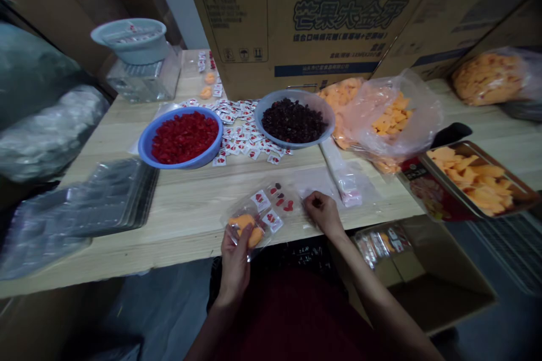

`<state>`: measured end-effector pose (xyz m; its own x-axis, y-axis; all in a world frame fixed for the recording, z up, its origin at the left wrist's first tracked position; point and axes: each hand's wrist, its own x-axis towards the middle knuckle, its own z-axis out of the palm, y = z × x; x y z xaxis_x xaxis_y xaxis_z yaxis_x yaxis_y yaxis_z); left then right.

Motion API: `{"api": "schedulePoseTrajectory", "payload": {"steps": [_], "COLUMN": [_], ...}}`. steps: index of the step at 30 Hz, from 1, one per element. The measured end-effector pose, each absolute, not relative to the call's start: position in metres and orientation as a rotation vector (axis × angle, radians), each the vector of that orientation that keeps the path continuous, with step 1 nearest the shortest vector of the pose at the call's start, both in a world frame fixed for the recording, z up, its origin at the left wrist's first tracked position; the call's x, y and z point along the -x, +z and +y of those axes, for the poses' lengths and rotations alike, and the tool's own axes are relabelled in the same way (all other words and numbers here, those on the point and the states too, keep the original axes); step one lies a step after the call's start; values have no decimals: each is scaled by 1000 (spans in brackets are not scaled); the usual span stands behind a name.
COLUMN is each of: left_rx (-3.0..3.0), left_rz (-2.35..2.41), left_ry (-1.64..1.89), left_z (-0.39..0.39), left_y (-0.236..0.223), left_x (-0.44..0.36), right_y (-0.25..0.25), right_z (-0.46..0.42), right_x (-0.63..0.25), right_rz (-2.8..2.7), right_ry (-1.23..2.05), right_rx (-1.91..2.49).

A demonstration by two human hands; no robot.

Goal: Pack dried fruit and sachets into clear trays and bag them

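Observation:
My left hand (235, 262) grips the near corner of a transparent plastic bag (271, 208), which lies partly on the table's front edge. Orange dried mango pieces (246, 230) sit in the bag against that hand. Small white-and-red sachets (271, 221) and dark red pieces (283, 202) also show through the film. My right hand (324, 211) pinches the thin plastic at the bag's right end, on the wooden table (190, 208).
Beyond the bag stand a blue bowl of red dried fruit (180, 136), a grey-blue bowl of dark berries (294, 119) and scattered sachets (241, 135). Mango fills plastic bags (389, 118) and a metal tray (476, 177). Stacked plastic trays (84, 197) lie left; an open carton (423, 276) sits below right.

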<state>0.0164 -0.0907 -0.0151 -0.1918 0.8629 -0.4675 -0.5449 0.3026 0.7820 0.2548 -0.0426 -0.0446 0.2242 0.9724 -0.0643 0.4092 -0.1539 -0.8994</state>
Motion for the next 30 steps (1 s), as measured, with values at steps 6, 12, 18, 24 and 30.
{"api": "schedulePoseTrajectory", "payload": {"steps": [6, 12, 18, 24, 30], "left_rx": [-415, -491, -649, -642, -692], "left_rz": [1183, 1256, 1268, 1290, 1198], "left_ry": [1313, 1293, 1238, 1130, 1129], "left_z": [-96, -105, -109, -103, -95], "left_y": [-26, -36, -29, -30, -23], "left_x": [-31, -32, -35, -30, -28], "right_y": [-43, -43, -41, -38, -37], "right_z": [-33, -35, -32, -31, -33], "right_x": [-270, -275, -259, -253, -253], "right_rz": [-1341, -1352, -1387, -1394, -1360], "right_ry": [1052, 1071, 890, 833, 766], "right_rx": [1636, 1632, 1696, 1690, 1681]}}
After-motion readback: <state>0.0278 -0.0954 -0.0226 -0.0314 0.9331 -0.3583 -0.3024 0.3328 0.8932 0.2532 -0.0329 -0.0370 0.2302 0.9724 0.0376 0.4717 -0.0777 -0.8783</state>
